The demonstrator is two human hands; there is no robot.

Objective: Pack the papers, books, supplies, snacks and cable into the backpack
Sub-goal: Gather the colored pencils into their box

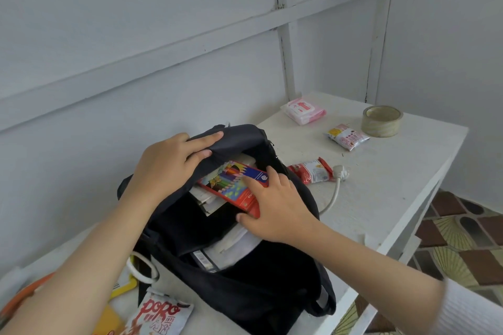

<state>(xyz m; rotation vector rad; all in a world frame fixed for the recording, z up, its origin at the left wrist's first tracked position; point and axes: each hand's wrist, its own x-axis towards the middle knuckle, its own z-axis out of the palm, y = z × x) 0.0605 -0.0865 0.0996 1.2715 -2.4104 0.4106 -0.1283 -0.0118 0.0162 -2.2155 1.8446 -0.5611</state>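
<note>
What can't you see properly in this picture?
Head view only:
Books under the pencil box: titles hidden by box and backpack.
Cable: its far length runs behind the backpack.
Orange object, lower left: cut by the edge, blurred.
Snack packet: print too small.

Pencil box (236,185) in backpack (245,280) on table (394,185) — tape roll (381,121) far right, snacks (347,136) between

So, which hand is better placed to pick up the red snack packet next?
Right. The right hand, holding the pencil box, is nearer the red snack packet; the left hand grips the backpack flap open.
</note>
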